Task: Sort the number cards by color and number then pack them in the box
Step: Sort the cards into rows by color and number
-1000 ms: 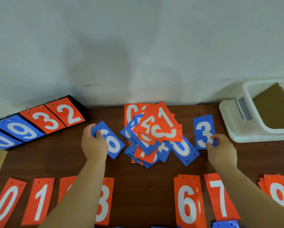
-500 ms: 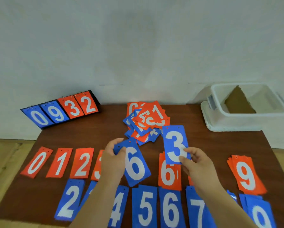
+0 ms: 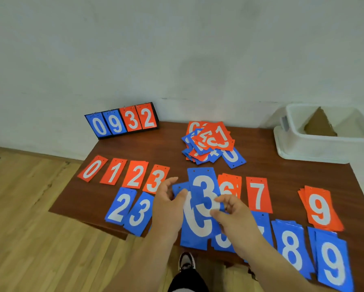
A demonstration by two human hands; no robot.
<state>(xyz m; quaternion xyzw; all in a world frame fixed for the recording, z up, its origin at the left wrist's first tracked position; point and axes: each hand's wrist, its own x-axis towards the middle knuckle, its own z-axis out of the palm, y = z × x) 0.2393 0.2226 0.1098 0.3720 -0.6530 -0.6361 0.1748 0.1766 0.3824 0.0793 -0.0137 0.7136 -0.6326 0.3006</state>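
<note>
My right hand (image 3: 232, 216) pinches a blue 3 card (image 3: 202, 186), held upright over the table's front middle. Behind it my left hand (image 3: 169, 207) holds a blue 6 card (image 3: 194, 230), mostly covered by the 3. An unsorted heap of red and blue cards (image 3: 210, 143) lies at the back middle. Red cards 0, 1, 2, 3 (image 3: 124, 172) lie in a row at the left, red 6, 7 (image 3: 258, 194) and 9 further right. Blue 2 and 3 (image 3: 130, 209) lie in the front row, with blue 8 and 9 (image 3: 333, 264) at the right. The white box (image 3: 316, 146) stands open at the back right.
A black scoreboard stand (image 3: 122, 123) showing 0 9 3 2 sits at the back left corner against the wall. The brown table (image 3: 155, 148) has wooden floor to its left. My shoe (image 3: 186, 261) shows below the front edge.
Both hands pulled back from the heap toward the front of the table, carrying the blue 6 and blue 3. The two cards came together, and the 3 overlaps the 6.
</note>
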